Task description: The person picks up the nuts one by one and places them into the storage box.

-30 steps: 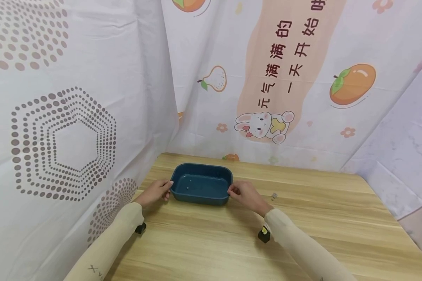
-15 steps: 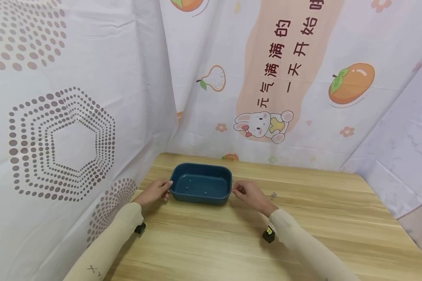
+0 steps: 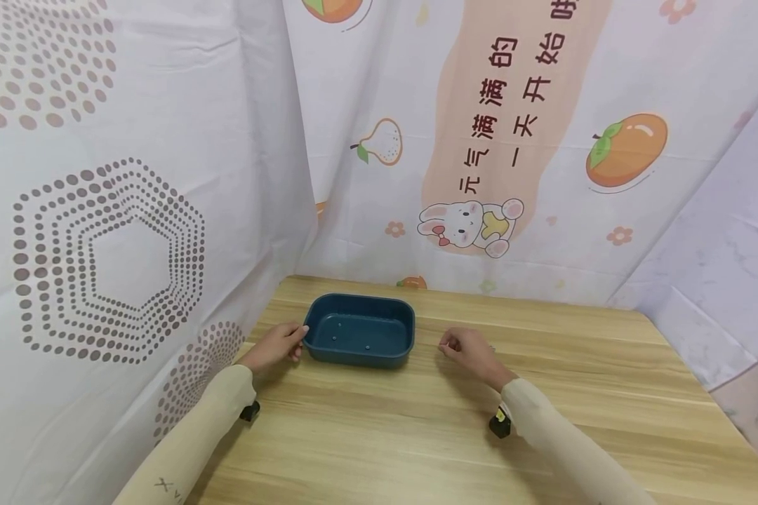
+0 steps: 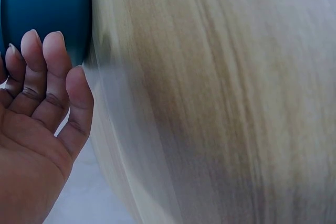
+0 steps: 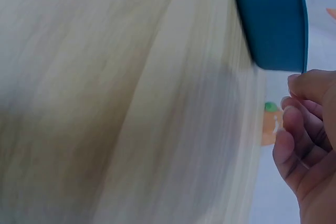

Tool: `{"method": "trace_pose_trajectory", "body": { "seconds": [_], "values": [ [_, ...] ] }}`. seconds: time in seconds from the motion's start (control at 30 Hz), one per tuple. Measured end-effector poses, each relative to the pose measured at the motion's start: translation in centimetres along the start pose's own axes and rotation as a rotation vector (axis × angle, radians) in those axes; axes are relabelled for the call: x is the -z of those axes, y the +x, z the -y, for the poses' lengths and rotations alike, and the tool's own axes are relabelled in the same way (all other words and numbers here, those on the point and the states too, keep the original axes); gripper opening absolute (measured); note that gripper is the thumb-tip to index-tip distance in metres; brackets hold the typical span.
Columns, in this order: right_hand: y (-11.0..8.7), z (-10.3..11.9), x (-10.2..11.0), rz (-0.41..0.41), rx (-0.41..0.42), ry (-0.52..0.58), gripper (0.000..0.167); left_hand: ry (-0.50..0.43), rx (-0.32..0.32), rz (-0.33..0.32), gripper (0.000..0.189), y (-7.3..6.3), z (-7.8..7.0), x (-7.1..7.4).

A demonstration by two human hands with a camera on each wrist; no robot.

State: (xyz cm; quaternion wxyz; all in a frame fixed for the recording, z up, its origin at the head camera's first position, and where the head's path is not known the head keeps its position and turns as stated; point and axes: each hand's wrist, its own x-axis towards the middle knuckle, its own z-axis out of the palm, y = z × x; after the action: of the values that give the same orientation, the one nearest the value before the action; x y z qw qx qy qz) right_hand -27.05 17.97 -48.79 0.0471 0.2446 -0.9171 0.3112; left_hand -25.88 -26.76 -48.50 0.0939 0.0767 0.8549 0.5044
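Note:
A dark blue rectangular basin (image 3: 358, 360) stands on the wooden table. My left hand (image 3: 276, 346) holds its left end, thumb at the rim and fingers against the outer wall. In the left wrist view those fingers (image 4: 52, 56) lie by the blue side. Three tiny shiny pieces (image 3: 367, 347) lie apart on the basin floor, too small to identify. To the right of the basin, my right hand (image 3: 474, 356) hovers over the table with loosely curled fingers and nothing visible in them. Just behind it shows a bit of the small grey pieces (image 3: 493, 348), mostly hidden.
The wooden table (image 3: 379, 428) stretches toward the front and right. A white curtain with dots (image 3: 133, 259) hangs close along the left side. Behind the table hangs a printed curtain (image 3: 366, 210) with fruit and a rabbit. Black wrist cameras (image 3: 500, 423) sit under the sleeves.
My right hand has moved right, away from the basin's right rim. A third tiny piece appeared in the basin between the first two frames. My left hand stays at the left rim.

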Motion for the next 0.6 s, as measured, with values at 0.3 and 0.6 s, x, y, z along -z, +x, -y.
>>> {"method": "trace_pose_trajectory", "body": {
  "seconds": [0.3, 0.6],
  "values": [
    [-1.1, -2.3, 0.7, -0.012, -0.045, -0.036, 0.006, -0.003, -0.001, 0.003, 0.036, -0.3, -0.1, 0.0],
    [-2.6, -4.9, 1.8, -0.039, -0.074, -0.095, 0.006, -0.002, 0.004, -0.001, 0.037, -0.4, -0.3, -0.1]
  ]
}}
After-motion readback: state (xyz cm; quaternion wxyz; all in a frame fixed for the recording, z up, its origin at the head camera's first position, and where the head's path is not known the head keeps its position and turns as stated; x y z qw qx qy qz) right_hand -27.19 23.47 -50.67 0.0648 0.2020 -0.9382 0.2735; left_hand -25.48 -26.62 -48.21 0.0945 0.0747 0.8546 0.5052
